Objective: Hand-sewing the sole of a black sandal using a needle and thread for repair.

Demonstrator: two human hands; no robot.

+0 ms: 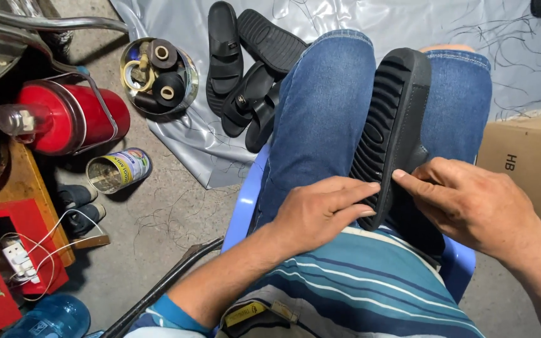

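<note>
**A black sandal sole held across the lap**

We see the black sandal (388,134) lying sole-up along the person's right thigh, its ribbed tread facing the camera and its toe end pointing away toward the knee. Everything else we place from this sandal.

Containers first. Well to the left of the sandal, on the floor, stands an open round tin (159,76) packed with spools of black thread and a roll of yellowish tape. Nearer the camera from that tin, a smaller can (118,169) lies on its side with its open mouth toward us; we cannot tell what is in it. Further left, a red flask (70,119) with a clear stopper lies on its side. To the right of the sandal sits a cardboard box (530,159), closed. Just left of the sandal's far end, several more black sandals (245,75) are heaped on a grey plastic sheet (358,19).

The left hand (320,216) lies flat, fingers extended together, fingertips pressing on the sandal's near edge. The right hand (471,203) is loosely curled, its forefinger stretched out to touch the same heel edge. Neither hand closes around the sandal.
</note>
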